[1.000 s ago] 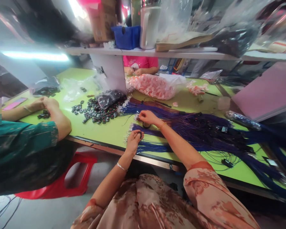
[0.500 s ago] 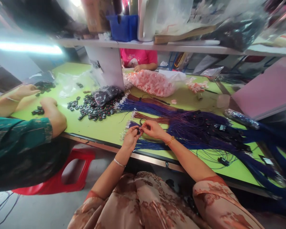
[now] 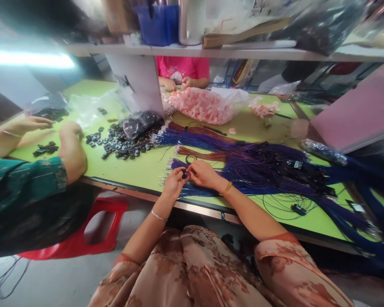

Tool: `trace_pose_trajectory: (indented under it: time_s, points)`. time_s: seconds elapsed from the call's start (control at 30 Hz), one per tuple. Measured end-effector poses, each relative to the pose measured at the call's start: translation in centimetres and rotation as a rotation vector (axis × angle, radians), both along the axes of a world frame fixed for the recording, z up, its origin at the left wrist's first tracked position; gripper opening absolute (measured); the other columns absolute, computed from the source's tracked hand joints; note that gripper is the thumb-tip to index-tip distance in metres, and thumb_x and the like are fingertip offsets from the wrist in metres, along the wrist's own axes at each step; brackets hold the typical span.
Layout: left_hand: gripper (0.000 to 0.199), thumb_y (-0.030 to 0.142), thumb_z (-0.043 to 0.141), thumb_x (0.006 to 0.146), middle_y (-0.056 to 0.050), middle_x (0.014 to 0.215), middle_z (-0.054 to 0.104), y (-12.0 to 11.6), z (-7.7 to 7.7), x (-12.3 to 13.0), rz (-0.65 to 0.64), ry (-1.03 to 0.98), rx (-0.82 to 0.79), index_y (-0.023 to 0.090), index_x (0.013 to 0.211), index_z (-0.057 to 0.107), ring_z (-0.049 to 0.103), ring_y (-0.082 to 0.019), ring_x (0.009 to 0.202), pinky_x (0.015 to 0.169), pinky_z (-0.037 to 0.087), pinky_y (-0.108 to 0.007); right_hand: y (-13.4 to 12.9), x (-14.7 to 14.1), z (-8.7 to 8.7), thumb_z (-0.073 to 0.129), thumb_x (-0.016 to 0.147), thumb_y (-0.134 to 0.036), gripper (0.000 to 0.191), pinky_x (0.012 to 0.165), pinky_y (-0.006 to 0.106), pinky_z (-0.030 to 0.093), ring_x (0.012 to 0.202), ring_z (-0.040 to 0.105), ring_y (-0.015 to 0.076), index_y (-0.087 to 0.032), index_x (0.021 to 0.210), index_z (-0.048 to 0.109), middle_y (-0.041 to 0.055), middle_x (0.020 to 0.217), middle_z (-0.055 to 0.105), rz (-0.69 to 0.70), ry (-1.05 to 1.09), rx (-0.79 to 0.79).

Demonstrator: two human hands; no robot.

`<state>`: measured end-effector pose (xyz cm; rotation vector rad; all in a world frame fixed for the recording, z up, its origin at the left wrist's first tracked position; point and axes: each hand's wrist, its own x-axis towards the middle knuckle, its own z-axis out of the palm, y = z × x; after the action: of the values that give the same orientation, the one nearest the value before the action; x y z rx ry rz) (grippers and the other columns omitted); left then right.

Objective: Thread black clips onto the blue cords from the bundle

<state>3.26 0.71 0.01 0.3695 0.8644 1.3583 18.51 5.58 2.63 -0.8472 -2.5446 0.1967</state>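
Near the table's front edge, my left hand [image 3: 175, 182] pinches a small black piece [image 3: 184, 173] between thumb and fingers. My right hand [image 3: 202, 173] meets it from the right, its fingers closed at the same piece; whatever they grip is too small to make out. Bundles of blue and purple wires [image 3: 243, 170] with pale tips lie beneath and to the right of my hands. A shorter brown bundle [image 3: 201, 154] is just beyond them, beside a dark ring [image 3: 191, 159]. Left of the wires spreads a heap of small black parts [image 3: 124, 143].
A person in a green sleeve [image 3: 25, 179] works at the left, by a red stool [image 3: 109, 226]. Another in a pink shirt [image 3: 185, 68] sits opposite, behind a bag of pink pieces [image 3: 201, 104]. A shelf [image 3: 243, 52] crosses above the green table [image 3: 115, 168].
The view has shifted slightly. My hands remain together, with the black piece turned a little. The person opposite now shows both hands, and the neighbour's hands have moved slightly.
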Motion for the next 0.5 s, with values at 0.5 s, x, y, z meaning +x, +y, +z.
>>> trace_pose_trajectory:
  time_s: [0.5]
  points:
    - [0.007, 0.011, 0.060, 0.072, -0.004, 0.077, 0.059, -0.1, 0.5, 0.4, 0.009, 0.208, -0.065, 0.014, 0.078, 0.060, 0.057, -0.014, 0.073, 0.081, 0.053, -0.040, -0.2, -0.1, -1.4, 0.046, 0.087, -0.018, 0.013, 0.067, 0.029, 0.036, 0.073, 0.049, 0.0180, -0.015, 0.085, 0.058, 0.0080, 0.079, 0.057, 0.035, 0.060, 0.012]
